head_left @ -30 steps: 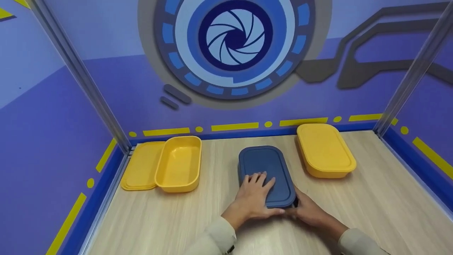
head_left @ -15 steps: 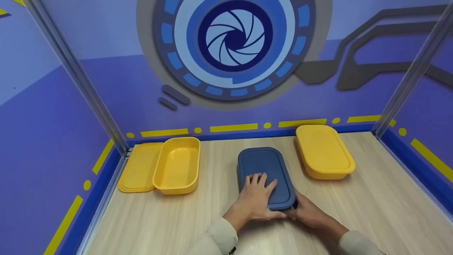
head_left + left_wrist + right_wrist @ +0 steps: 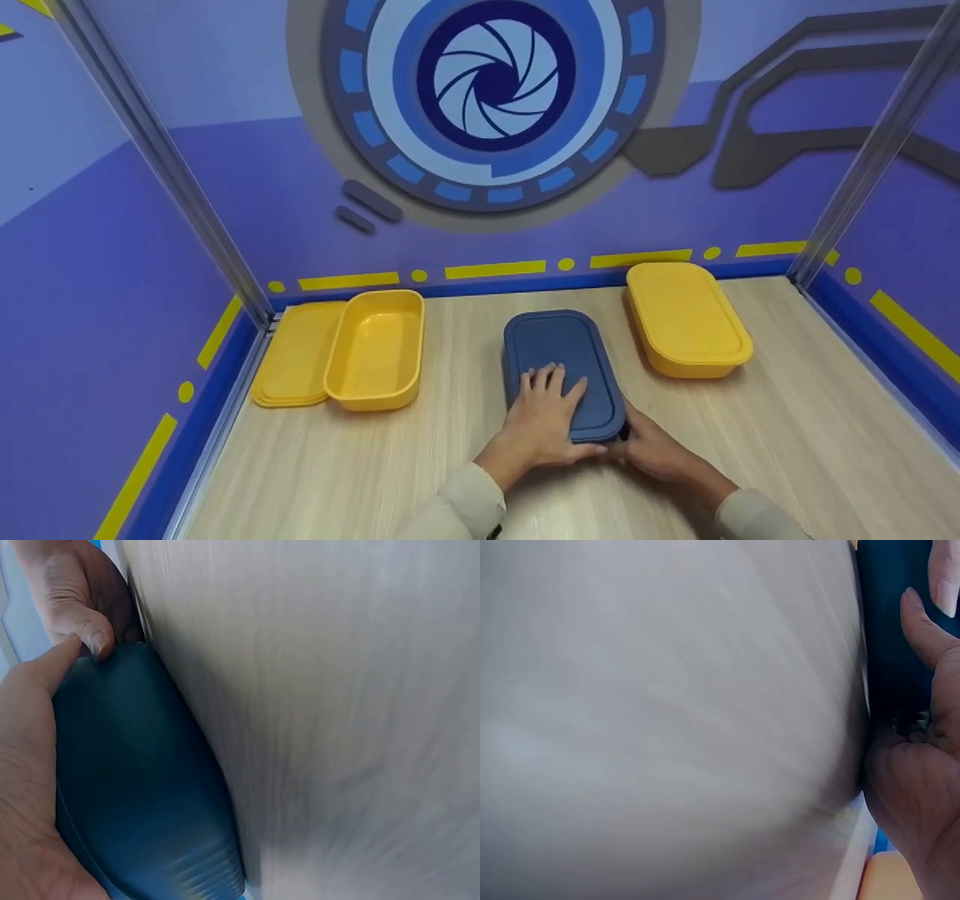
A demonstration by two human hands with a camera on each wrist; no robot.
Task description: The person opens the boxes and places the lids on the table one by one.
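Note:
A navy lidded food container (image 3: 559,345) lies on the table in front of me, its lid on. My left hand (image 3: 544,427) rests on the near left part of this lid with fingers spread, its thumb reaching along the near edge. At the near right corner, my right hand (image 3: 652,446) grips the container, thumb at the near end and fingers along the right side, partly hidden by the lid. The left wrist view shows the container's dark, ribbed side (image 3: 142,765) close to the tabletop, with both thumbs near one corner.
To the left stands an uncovered yellow container (image 3: 379,352), overlapping a stack of yellow lids (image 3: 300,356). A yellow container with its lid on (image 3: 690,319) sits at the back right. Printed panels (image 3: 480,247) enclose the wooden table (image 3: 322,472) at the back and sides.
The head view has shifted slightly. Both hands keep their places on the navy container, and the yellow containers stay where they were.

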